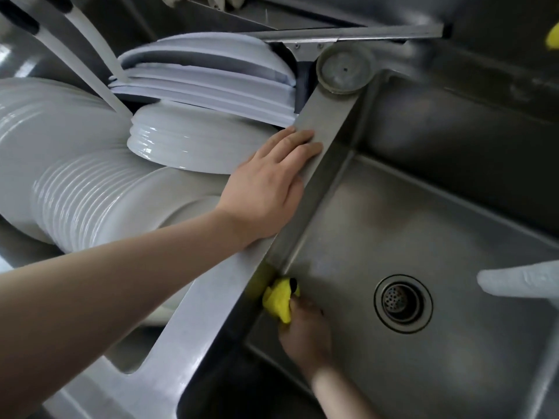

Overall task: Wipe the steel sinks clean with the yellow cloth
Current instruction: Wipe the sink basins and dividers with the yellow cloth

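My right hand [305, 331] is down inside the right steel sink [393, 225], gripping a bunched yellow cloth [279, 299] and pressing it against the sink's left wall near the bottom corner. My left hand [269, 182] rests flat, fingers straight, on the steel divider rim [325, 122] between the two sinks. The round drain strainer [403, 302] sits in the sink floor to the right of the cloth.
The left sink holds stacks of white plates [90, 189] and bowls [193, 143]. A round steel fitting [344, 69] sits at the far end of the divider. A pale spout tip [514, 282] juts in at the right edge. Something yellow [553, 36] shows top right.
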A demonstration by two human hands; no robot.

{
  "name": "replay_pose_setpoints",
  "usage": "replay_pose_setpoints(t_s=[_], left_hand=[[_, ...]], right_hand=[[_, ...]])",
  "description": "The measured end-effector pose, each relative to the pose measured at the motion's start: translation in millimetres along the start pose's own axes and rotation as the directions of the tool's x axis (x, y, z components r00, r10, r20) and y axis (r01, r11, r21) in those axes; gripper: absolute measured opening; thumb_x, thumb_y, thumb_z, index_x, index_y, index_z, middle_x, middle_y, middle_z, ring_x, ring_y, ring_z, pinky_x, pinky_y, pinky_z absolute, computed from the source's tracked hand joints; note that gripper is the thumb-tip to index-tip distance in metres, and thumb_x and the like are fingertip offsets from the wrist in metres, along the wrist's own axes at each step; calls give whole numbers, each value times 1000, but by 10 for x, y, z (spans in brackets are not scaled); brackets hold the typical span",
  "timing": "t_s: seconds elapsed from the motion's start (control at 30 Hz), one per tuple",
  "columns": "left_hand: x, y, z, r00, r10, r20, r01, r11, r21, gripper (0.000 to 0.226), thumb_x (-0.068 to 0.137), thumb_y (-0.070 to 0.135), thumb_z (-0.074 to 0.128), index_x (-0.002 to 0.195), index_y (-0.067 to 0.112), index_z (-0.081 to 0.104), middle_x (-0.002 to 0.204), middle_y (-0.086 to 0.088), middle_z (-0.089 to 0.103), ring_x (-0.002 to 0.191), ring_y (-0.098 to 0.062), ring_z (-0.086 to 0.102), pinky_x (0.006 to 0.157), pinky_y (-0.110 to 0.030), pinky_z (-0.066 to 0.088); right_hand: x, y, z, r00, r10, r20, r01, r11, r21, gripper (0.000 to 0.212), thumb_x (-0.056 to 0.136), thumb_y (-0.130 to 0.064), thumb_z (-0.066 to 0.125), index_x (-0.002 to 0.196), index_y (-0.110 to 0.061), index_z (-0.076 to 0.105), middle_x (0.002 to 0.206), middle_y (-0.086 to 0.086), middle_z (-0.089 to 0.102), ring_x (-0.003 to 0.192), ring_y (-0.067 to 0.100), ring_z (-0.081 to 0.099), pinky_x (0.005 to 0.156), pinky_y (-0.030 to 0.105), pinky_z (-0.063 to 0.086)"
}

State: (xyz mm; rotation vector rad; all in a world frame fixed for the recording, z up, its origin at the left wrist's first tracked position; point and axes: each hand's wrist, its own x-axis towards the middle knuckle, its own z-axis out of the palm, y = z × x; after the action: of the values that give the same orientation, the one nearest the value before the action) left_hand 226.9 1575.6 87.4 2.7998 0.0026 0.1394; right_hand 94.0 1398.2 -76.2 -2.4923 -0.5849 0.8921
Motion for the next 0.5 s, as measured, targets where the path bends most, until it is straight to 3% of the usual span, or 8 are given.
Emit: replay_pose_setpoints(t_s=[0.13, 0.3, 0.4, 0.5], left_hand=[[-7, -2, 12, 1000, 0, -20, 0, 1000, 5, 49, 95, 23, 35, 142, 22, 49, 152, 7, 42, 146, -15, 30, 109, -36, 41], [-7, -8, 27, 999, 7, -43, -7, 1000, 0, 50, 93, 22, 35, 140, 22, 50, 151, 6, 44, 145, -16, 32, 106, -38, 45], [-5, 15, 24, 999, 26, -45, -24, 999, 27, 51, 93, 23, 34, 141, 19, 50, 151, 4, 44, 145, -19, 33, 107, -39, 43], [-5, 36, 14, 998, 59, -19, -57, 993, 107, 52, 92, 24, 34, 141, 16, 49, 151, -2, 44, 143, -25, 35, 110, -39, 34]], right_hand=[[-155, -60, 72, 992, 20, 122, -30, 997, 75, 42, 79, -32, 64, 120, -23, 62, 112, 1, 67, 104, 25, 64, 88, 33, 49], [-292, -167, 127, 948, 42, 316, -126, 960, 249, 35, 86, -33, 61, 120, -24, 62, 119, -1, 69, 112, 23, 62, 91, 28, 47], [-221, -98, 3, 878, 54, 476, -264, 884, 386, 42, 83, -26, 68, 124, -26, 63, 119, -2, 69, 108, 17, 65, 90, 25, 50], [-146, 28, -206, 847, 74, 527, -433, 672, 601, 31, 80, -15, 75, 108, -25, 68, 99, -7, 70, 79, -2, 65, 71, 11, 51]])
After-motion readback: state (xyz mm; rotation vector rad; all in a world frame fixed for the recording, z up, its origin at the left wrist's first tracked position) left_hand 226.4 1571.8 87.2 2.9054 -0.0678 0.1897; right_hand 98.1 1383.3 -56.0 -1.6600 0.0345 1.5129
